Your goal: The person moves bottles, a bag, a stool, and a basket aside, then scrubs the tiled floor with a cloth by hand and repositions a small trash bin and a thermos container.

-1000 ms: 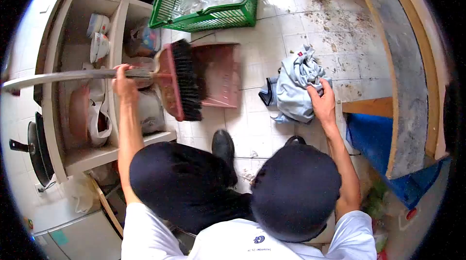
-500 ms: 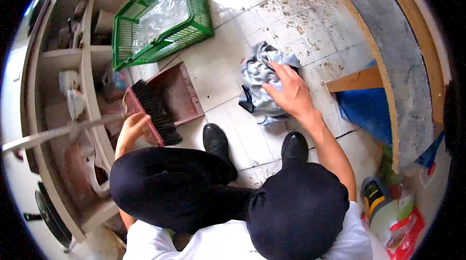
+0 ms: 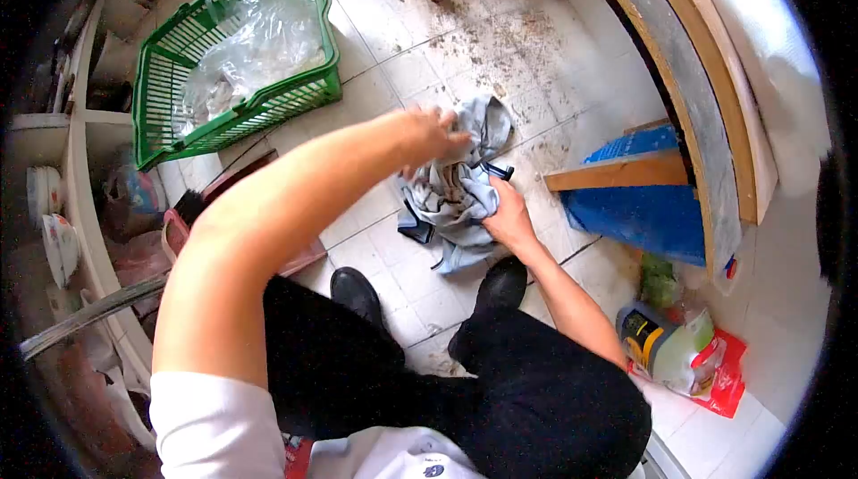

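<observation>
Gripping hand: the right hand sits at about 4 o'clock on the crumpled cloth, its fingers closed on the bunched fabric.
Blurred hand: the left hand is at the cloth's 11 o'clock edge, the forearm crossing in from 8 o'clock; its fingers look spread, but whether they pinch any fabric I cannot tell.
Cloth: pale grey-blue with dark trim, bundled near the middle of the view, just beyond the black shoes.
Basket: from the cloth, the green basket stands at 10 o'clock, clear plastic inside it.
Broom handle: the broom handle slants across the shelving between 8 and 9 o'clock.
Dirt: dark crumbs lie scattered over the white tiles at 1 o'clock.
Blue sheet: the blue sheet hangs at 3 o'clock, below a wooden bar.
Bottle: at 4 o'clock, a bottle with a black-and-yellow label lies near red packaging.
</observation>
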{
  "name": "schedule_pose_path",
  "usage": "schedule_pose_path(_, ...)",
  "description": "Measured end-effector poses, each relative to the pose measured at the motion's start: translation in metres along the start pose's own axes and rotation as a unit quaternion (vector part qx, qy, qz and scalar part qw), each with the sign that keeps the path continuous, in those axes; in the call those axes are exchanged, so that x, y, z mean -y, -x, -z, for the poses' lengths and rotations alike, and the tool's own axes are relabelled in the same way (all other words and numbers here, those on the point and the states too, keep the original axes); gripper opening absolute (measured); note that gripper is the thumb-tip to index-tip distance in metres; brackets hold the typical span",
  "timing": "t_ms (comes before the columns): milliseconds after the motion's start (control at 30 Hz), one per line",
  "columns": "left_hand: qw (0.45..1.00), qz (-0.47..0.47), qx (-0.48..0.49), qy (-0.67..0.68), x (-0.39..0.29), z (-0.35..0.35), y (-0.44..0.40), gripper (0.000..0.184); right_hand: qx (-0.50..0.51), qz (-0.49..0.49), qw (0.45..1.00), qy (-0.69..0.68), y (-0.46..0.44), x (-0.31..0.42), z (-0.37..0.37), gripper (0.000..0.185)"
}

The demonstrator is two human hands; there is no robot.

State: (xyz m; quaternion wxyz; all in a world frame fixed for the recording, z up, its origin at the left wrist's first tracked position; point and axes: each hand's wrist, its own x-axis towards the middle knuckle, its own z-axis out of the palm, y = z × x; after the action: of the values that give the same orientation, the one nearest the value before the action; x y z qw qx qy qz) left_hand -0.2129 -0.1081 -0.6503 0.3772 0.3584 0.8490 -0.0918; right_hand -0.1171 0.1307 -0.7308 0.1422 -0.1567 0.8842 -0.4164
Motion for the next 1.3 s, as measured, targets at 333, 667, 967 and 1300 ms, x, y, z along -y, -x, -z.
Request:
schedule_pose_path(333, 0.877, 0.007, -0.266, 0.4, -0.01, -0.077, -0.04, 0.041, 0.037, 0.013, 0.996, 0.086, -0.016, 0.002, 0.049, 0.109)
schedule_pose_path(667, 0.521, -0.156, -0.289, 0.788, 0.031, -0.008, 0.02, 0.081, 0.061, -0.221, 0.882, -0.411, -0.095, 0.04, 0.023, 0.048)
schedule_pose_path(967, 0.553, -0.02, -0.585, 0.592, 0.069, 0.025, -0.071, 0.08, -0.208, -0.121, 0.942, 0.233, -0.278, 0.093, 0.153, 0.059)
schedule_pose_path(1300, 0.745, 0.085, -0.527, 0.401, 0.06, -0.028, -0.119, 0.059, -0.207, -0.278, 0.884, 0.314, -0.462, -0.097, 0.202, 0.13)
